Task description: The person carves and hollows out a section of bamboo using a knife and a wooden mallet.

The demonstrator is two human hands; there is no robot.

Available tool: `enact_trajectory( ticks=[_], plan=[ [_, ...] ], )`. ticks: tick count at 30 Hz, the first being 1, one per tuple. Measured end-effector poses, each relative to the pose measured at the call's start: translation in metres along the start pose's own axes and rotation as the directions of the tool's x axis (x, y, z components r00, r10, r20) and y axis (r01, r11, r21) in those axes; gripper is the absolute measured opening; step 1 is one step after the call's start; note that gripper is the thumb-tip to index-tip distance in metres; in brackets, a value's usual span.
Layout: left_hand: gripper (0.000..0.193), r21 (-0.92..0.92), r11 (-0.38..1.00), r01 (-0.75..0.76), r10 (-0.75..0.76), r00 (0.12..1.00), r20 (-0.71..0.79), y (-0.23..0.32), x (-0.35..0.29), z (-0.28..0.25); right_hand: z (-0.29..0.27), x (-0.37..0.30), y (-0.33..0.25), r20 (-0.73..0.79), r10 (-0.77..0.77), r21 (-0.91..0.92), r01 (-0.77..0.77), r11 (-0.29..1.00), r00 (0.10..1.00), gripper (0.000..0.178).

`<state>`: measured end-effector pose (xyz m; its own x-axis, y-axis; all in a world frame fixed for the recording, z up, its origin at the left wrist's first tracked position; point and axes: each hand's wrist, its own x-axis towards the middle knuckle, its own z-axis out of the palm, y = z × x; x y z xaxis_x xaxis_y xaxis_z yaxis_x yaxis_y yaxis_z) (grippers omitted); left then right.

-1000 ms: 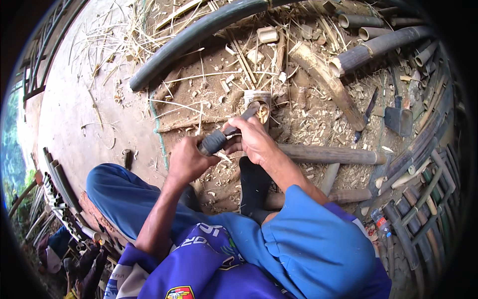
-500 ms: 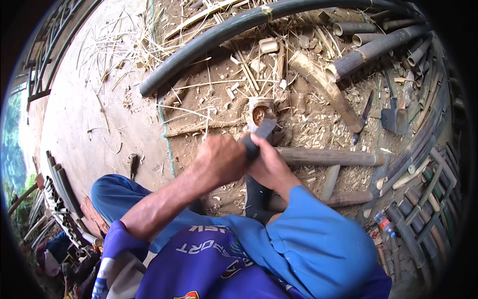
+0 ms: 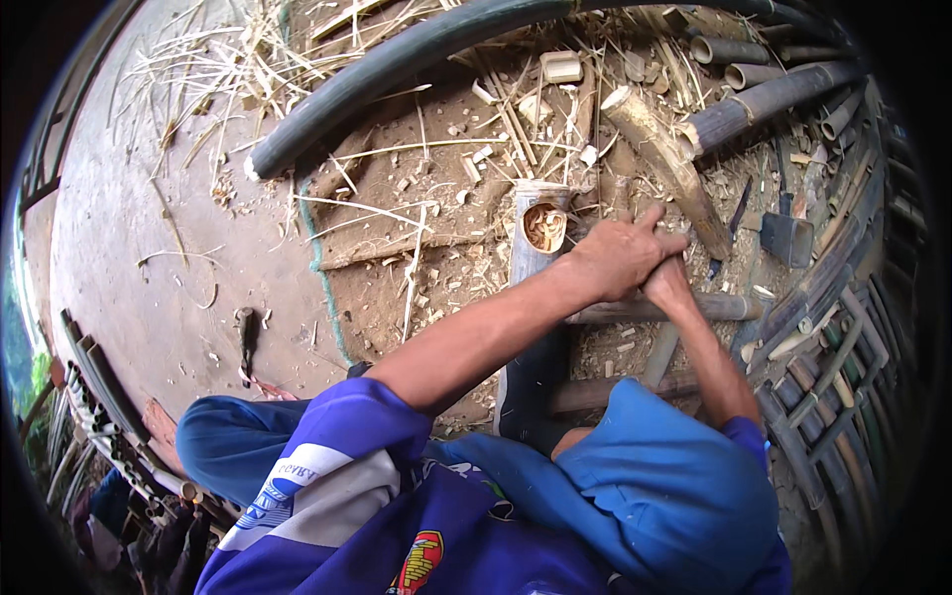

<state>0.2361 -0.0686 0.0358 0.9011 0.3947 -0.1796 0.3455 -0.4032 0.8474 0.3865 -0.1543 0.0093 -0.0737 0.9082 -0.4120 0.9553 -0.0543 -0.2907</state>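
A grey bamboo tube (image 3: 527,260) with a cut opening lies in front of me, and pale shavings (image 3: 544,228) fill the hole. My left hand (image 3: 617,260) is just right of that opening, its visible fingers stretched out and apart. It crosses over my right hand (image 3: 666,282), and the two touch. The right hand's fingers are mostly hidden under the left. No tool shows in either hand; whether one is hidden beneath them I cannot tell. My dark-covered lower leg (image 3: 531,387) is beside the near end of the tube.
A long dark bamboo pole (image 3: 397,89) curves across the far side. A cut bamboo length (image 3: 674,169), a dark blade (image 3: 742,206) and a grey box-like piece (image 3: 786,239) lie at right. Bamboo frames (image 3: 843,397) stand at the right edge. Chips and strips litter the ground.
Both hands have moved right, away from the tube's opening. The grey-bladed, dark-handled tool they held over it is no longer visible. The left fingers have spread. The view has shifted slightly.
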Motion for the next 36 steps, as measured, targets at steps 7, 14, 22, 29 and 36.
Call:
enact_trajectory(
  ticks=[7, 14, 22, 29, 36],
  plan=[
    [0.090, -0.277, 0.960, -0.043, -0.156, 0.740, -0.655, -0.019, -0.018, 0.007, -0.074, 0.075, -0.044, 0.117, -0.425, -0.431, 0.432, 0.793, 0.898, 0.019],
    [0.096, -0.297, 0.943, -0.149, -0.221, 0.388, -0.895, -0.035, -0.032, 0.006, -0.084, 0.105, -0.109, 0.127, -0.527, -0.636, 0.477, 0.607, 0.840, 0.006],
    [0.062, -0.027, 0.999, -0.035, 0.038, 0.992, 0.120, -0.005, 0.001, -0.003, -0.015, 0.014, -0.027, 0.128, 0.456, 0.360, -0.470, 0.806, 0.881, 0.029],
    [0.068, -0.217, 0.961, -0.170, 0.076, 0.920, -0.384, -0.019, -0.004, -0.011, -0.056, 0.040, -0.020, 0.131, 0.183, -0.164, -0.160, 0.973, 0.974, 0.042],
    [0.083, -0.417, 0.878, -0.233, -0.138, 0.712, -0.688, -0.032, -0.026, -0.020, -0.086, 0.094, -0.064, 0.159, -0.254, -0.367, 0.296, 0.882, 0.954, 0.032]
  ],
)
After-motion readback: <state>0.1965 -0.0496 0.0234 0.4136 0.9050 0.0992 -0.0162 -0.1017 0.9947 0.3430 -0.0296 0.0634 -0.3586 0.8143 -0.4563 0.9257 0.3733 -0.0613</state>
